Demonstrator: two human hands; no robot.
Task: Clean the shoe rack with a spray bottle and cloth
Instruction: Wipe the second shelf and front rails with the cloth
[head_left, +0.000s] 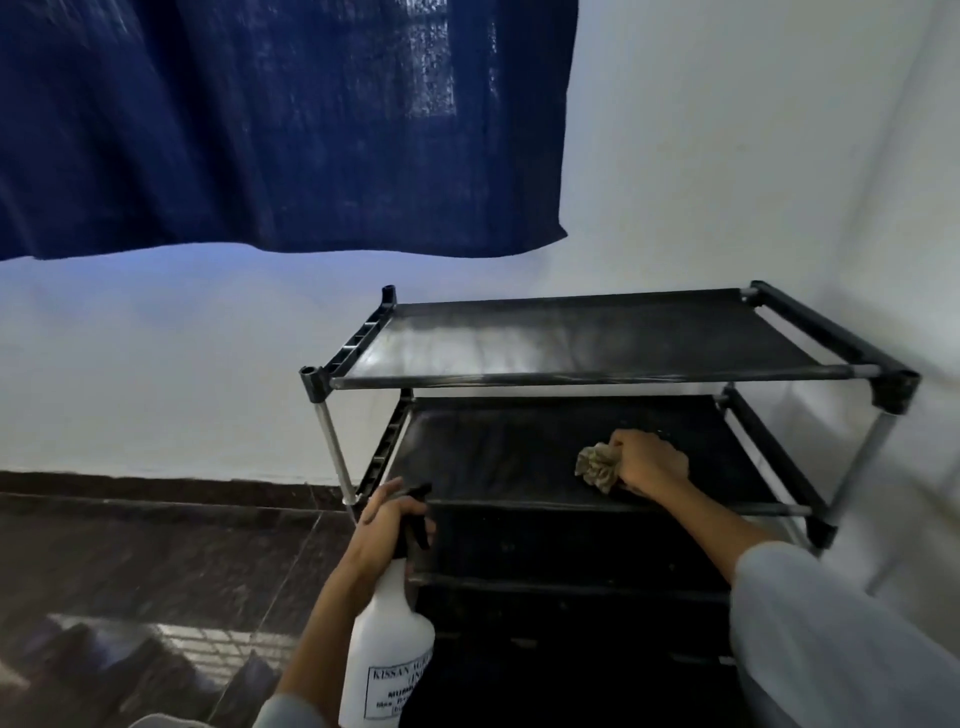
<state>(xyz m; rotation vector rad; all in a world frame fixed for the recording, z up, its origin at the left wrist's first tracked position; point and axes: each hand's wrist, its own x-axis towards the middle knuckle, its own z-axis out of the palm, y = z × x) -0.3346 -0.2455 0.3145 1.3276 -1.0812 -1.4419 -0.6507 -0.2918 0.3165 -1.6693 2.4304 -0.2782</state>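
Note:
A black shoe rack (597, 375) with fabric shelves and metal posts stands against the white wall. Its top shelf shows pale wet streaks. On the second shelf, my right hand (649, 462) grips a crumpled beige cloth (597, 466) and presses it on the fabric toward the right side. My left hand (382, 525) holds a white spray bottle (387, 644) by its black trigger head, just in front of the rack's left front post, with the nozzle pointing at the second shelf. Lower shelves are dark and partly hidden by my arms.
A dark blue curtain (280, 124) hangs above and left of the rack. The white wall (727, 130) runs behind and to the right, forming a corner. Dark glossy floor tiles (156, 571) lie to the left, with a dark skirting strip along the wall.

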